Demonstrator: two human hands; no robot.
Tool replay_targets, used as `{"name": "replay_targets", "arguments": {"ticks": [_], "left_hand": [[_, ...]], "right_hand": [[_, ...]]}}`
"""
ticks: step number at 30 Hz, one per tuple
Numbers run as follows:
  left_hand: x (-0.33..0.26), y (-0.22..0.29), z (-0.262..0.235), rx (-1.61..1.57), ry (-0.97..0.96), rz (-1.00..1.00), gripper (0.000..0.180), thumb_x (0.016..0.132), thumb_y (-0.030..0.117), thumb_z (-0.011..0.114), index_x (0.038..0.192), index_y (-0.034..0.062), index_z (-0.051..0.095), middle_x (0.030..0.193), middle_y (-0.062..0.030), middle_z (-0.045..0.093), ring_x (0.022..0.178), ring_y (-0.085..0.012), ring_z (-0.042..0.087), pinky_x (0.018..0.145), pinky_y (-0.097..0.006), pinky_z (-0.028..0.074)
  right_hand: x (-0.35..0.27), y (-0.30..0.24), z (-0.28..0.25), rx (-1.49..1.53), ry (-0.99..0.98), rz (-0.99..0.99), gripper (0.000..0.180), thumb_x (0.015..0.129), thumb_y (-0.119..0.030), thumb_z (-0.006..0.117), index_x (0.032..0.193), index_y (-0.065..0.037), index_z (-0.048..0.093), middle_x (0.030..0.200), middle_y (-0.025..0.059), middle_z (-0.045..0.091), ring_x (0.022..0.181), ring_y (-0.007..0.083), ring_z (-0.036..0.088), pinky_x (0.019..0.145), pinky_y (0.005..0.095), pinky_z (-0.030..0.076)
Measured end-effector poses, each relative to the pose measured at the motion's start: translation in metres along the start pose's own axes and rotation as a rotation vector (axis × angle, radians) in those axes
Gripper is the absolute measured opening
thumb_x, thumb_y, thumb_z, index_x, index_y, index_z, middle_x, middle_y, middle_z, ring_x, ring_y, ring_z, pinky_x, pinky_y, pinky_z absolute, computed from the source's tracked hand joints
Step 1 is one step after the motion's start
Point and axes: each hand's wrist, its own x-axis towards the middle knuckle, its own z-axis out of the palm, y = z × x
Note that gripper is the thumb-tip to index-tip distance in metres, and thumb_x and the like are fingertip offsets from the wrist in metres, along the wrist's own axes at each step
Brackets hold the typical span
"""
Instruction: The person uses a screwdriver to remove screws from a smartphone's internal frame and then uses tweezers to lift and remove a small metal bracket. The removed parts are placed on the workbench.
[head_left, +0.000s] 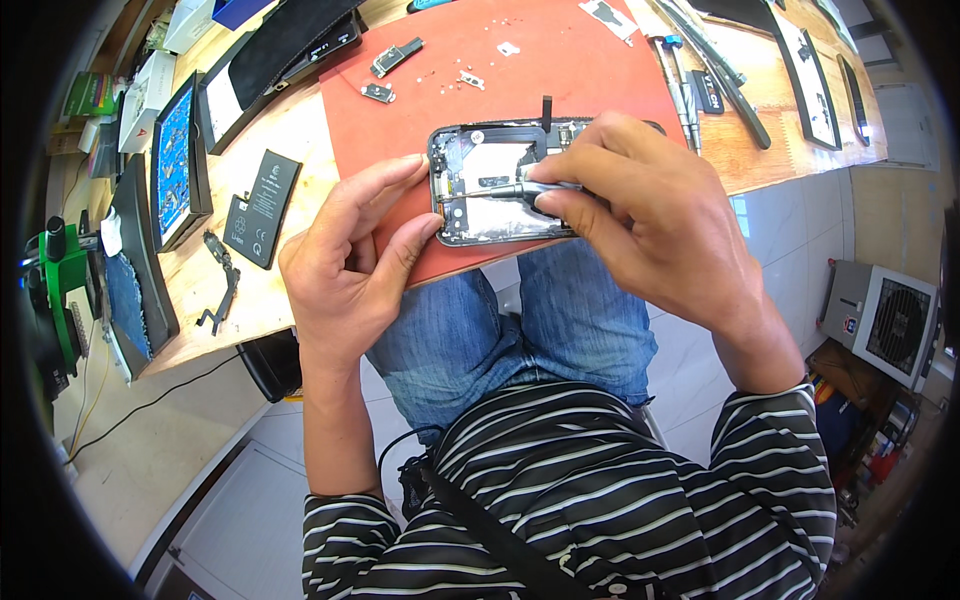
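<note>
An opened smartphone housing (492,215), black-rimmed with a pale inside, lies near the front edge of a red mat (370,130). My left hand (345,250) pinches its left end between thumb and fingers. Between the thumb and fingers of my right hand (665,215) is a slim screwdriver (500,190), its shaft pointing left across the housing. The screwdriver's tip reaches the left inner end of the housing; whether it sits in a screw is too small to tell. My right fingers cover part of the housing's right side.
Small metal parts (398,57) and tiny screws lie on the mat's far half. To the left are a black battery (265,200), a flex cable (225,282) and a blue-lined tray (175,165). Long hand tools (725,85) rest at the right.
</note>
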Motion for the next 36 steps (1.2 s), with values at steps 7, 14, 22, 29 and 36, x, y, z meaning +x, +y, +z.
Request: {"name": "replay_targets", "arguments": {"ticks": [7, 14, 22, 29, 36], "left_hand": [[0.003, -0.001, -0.002, -0.049, -0.052, 0.006, 0.050, 0.086, -0.005, 0.086, 0.133, 0.0009, 0.069, 0.114, -0.0137, 0.083, 0.060, 0.0024, 0.049, 0.054, -0.018, 0.038], [0.004, 0.003, -0.013, -0.039, -0.149, -0.058, 0.067, 0.083, 0.002, 0.091, 0.144, 0.0010, 0.065, 0.117, -0.0168, 0.082, 0.062, 0.0052, 0.047, 0.055, -0.016, 0.030], [0.006, 0.002, -0.014, -0.037, -0.158, -0.046, 0.080, 0.074, 0.008, 0.097, 0.147, 0.0035, 0.064, 0.116, -0.0170, 0.082, 0.054, 0.0062, 0.043, 0.050, -0.016, 0.027], [0.005, 0.003, -0.014, -0.041, -0.162, -0.093, 0.079, 0.071, 0.011, 0.098, 0.144, 0.0055, 0.066, 0.117, -0.0139, 0.082, 0.059, -0.0009, 0.059, 0.053, -0.019, 0.042], [0.005, -0.005, -0.009, -0.027, -0.126, 0.045, 0.082, 0.072, 0.013, 0.099, 0.145, -0.0002, 0.064, 0.118, -0.0189, 0.081, 0.061, 0.0057, 0.049, 0.051, -0.017, 0.029]], "right_hand": [[0.002, -0.004, -0.004, -0.034, -0.038, 0.057, 0.023, 0.091, -0.010, 0.083, 0.110, -0.005, 0.073, 0.095, 0.0080, 0.062, 0.071, 0.0216, 0.060, 0.061, 0.0335, 0.048], [0.004, 0.000, -0.001, -0.077, -0.032, 0.010, 0.022, 0.090, -0.009, 0.084, 0.107, -0.003, 0.071, 0.099, 0.0086, 0.062, 0.076, 0.0243, 0.061, 0.067, 0.0356, 0.050], [0.006, -0.003, -0.005, -0.062, -0.062, 0.050, 0.023, 0.088, -0.008, 0.085, 0.105, -0.001, 0.072, 0.096, 0.0106, 0.063, 0.083, 0.0271, 0.067, 0.070, 0.0359, 0.052], [0.004, -0.004, -0.006, -0.033, -0.071, 0.075, 0.026, 0.084, -0.003, 0.087, 0.105, -0.002, 0.072, 0.098, 0.0105, 0.064, 0.083, 0.0236, 0.068, 0.064, 0.0316, 0.051], [0.006, -0.001, 0.000, -0.060, -0.031, 0.017, 0.022, 0.091, -0.016, 0.083, 0.106, -0.006, 0.070, 0.094, 0.0099, 0.060, 0.074, 0.0314, 0.065, 0.064, 0.0410, 0.053]]}}
